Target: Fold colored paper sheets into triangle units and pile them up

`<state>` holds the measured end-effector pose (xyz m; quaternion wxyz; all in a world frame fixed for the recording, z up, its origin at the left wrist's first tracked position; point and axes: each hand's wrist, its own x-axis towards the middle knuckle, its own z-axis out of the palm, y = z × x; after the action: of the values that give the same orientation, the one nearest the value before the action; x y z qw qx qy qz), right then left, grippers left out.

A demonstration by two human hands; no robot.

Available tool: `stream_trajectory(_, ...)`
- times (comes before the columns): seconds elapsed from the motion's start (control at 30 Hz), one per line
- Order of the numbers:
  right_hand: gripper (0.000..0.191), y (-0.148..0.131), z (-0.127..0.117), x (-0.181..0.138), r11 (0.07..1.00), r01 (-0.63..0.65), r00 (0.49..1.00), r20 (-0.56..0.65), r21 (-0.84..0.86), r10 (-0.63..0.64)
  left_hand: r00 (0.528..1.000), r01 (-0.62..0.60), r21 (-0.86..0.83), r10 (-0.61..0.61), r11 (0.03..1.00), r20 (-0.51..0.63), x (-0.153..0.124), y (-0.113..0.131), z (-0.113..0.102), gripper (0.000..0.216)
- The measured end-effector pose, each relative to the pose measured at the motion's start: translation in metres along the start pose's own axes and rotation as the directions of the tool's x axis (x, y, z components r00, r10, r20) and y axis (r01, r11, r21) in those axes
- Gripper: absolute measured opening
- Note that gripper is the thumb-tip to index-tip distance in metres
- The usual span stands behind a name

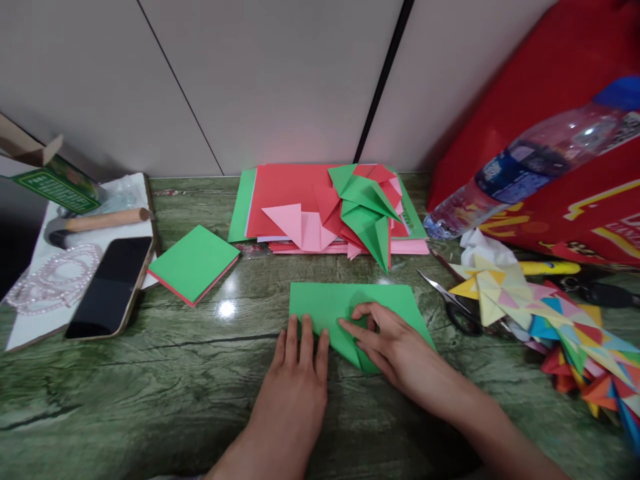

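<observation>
A sheet of green paper (320,300) lies on the table in front of me, its lower edge curled up and partly folded over. My left hand (295,373) rests flat near the sheet's lower left corner, fingers stretched out and slightly apart. Bent over the middle of the sheet, my right hand (390,340) holds the turned-up part, thumb and fingers close together on the paper. The palm hides some of the fold. Behind the sheet are several folded green, red and pink paper pieces (370,207), on top of a pile of coloured paper (285,187).
Left of the sheet lie a stack of green and red square paper (195,263), a phone (111,287), a bead string (55,280) and a wooden-handled hammer (107,219). To the right are scissors (457,310), folded paper stars (493,290), a plastic bottle (525,167) and a red bag (500,93).
</observation>
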<state>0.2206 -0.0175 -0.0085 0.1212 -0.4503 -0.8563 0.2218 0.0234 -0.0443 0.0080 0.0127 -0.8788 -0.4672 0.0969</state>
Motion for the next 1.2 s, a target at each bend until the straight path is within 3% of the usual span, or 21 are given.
stream_trajectory(0.7,0.04,-0.003,-0.0049,0.001,0.994,-0.037,0.999,-0.031,0.106,0.041,0.999,0.004,0.003,-0.004,1.0,0.043,0.0007,-0.0002,-0.0022,0.047)
stream_trajectory(1.2,0.039,-0.0025,-0.0053,0.0008,0.995,-0.037,0.999,-0.026,0.089,0.04,0.999,0.009,-0.032,-0.007,0.999,0.052,0.0004,0.0002,-0.0023,0.047)
